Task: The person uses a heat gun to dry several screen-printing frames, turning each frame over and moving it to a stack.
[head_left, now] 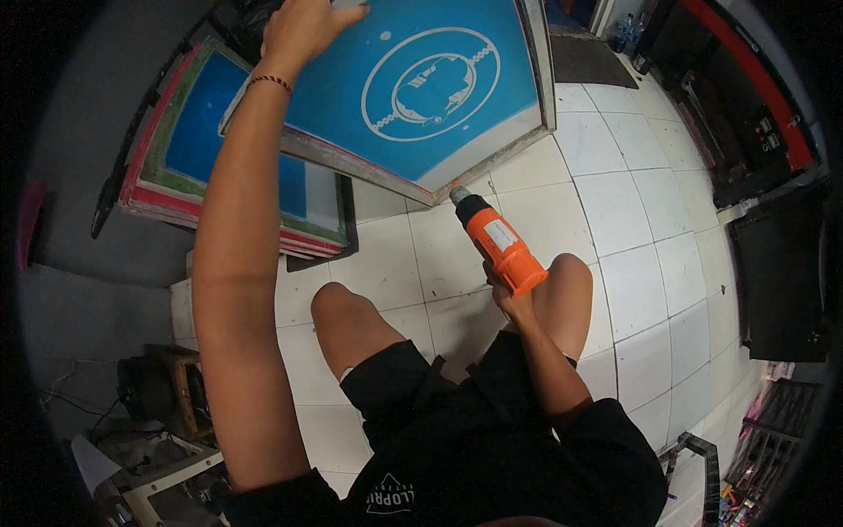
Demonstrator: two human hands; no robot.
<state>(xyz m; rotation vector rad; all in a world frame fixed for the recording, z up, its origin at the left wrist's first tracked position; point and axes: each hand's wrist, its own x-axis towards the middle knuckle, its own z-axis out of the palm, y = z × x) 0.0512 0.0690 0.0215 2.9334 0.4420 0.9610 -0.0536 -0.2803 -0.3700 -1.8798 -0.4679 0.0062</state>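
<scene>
A screen printing frame (pixel 342 97) with blue emulsion and a pale oval design stands tilted in front of me. My left hand (pixel 303 33) reaches up to its far left edge, thumb over the blue side; the other fingers are partly cut off by the picture's top. An orange heat gun (pixel 507 250) with a black collar sits in my right hand (pixel 507 297), its fingers wrapped round the handle. The metal nozzle points up toward the frame's lower corner, close to its bottom edge. Whether nozzle and frame touch, I cannot tell.
Several more screen frames (pixel 154 189) with red and green edges lean in a stack at the left. White floor tiles (pixel 645 285) spread under me and to the right. A red and black cabinet (pixel 746 97) stands far right, and a metal-framed device (pixel 158 465) lies lower left.
</scene>
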